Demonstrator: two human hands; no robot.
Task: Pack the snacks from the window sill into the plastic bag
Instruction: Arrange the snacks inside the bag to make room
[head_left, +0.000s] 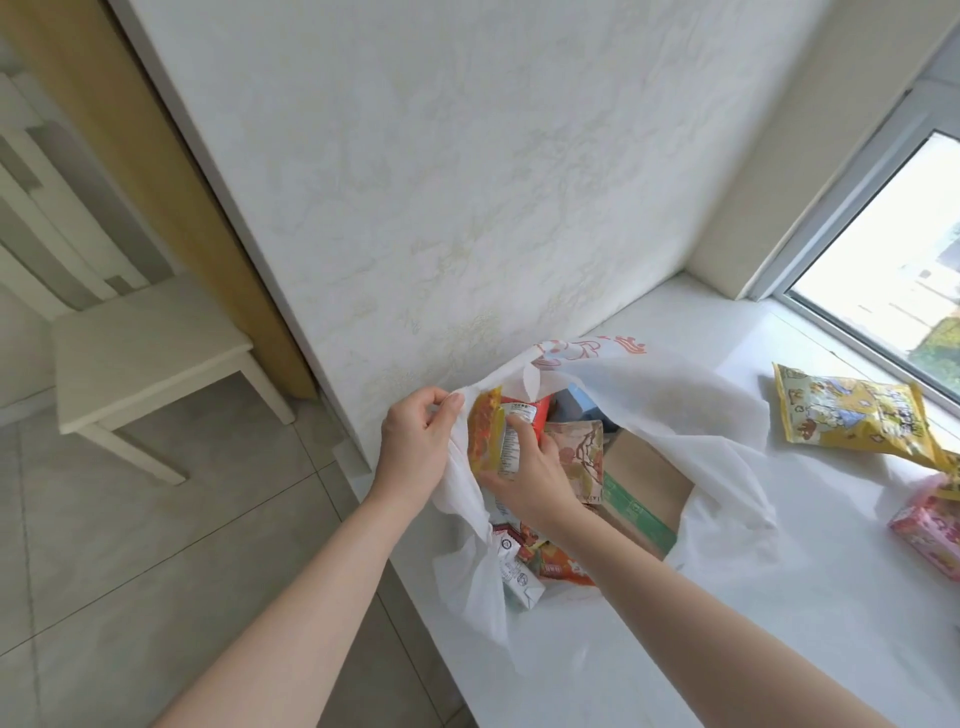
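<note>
Stool (150, 358): pale wooden seat on the tiled floor, well off to the left of the sill, no part in the job
Left hand (415, 436): pinching the near-left rim of the plastic bag (675, 410) between thumb and curled fingers, lifting it a little; I take it this keeps the mouth wide so packets can go in without snagging
Bag: thin white plastic with orange print on its far handle, slumped on the window sill (779, 597) at the sill's left end, close to the wall corner, its near side hanging over the front edge
Right hand (530, 478): inside the bag's mouth, fingers wrapped round a yellow-orange packet (488, 431) with a white label, holding it upright against the left wall of the bag; it looks like she is wedging it into a spare gap
Already packed: a cardboard box (644, 488) with a green band, a red carton, something blue behind, a beige printed pouch (582, 457), plus small sachets near the bottom
Yellow snack bag (852, 410): flat on the sill to the right of the bag, near the window frame, not yet packed
Pink packet (930, 525): at the right edge of view, on the sill, partly cut off
Progress: most of it seems in; at least these two remain
Risk: the overhanging near side could spill if the rim is let go
</note>
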